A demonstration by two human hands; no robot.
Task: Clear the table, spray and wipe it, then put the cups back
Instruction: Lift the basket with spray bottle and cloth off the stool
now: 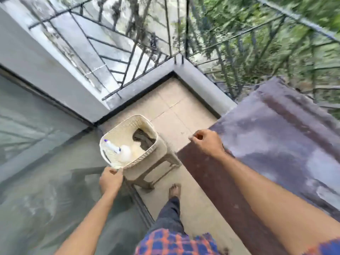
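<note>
A cream woven basket [117, 132] stands on a beige plastic stool [156, 168] beside the table. Inside it lie a white spray bottle with purple marks [112, 146], pale cups [129, 151] and a dark cloth [142, 138]. My left hand [111, 179] grips the basket's near rim. The brown glossy table [276, 144] fills the right side, its top bare. My right hand [207, 142] is closed at the table's near left corner; the blur hides whether anything is in it.
A black metal railing [128, 57] on a low grey ledge [156, 78] closes off the balcony corner. A glass sliding door [36, 144] runs along the left. Tiled floor [176, 111] lies between stool and table, with my bare foot [174, 189] on it.
</note>
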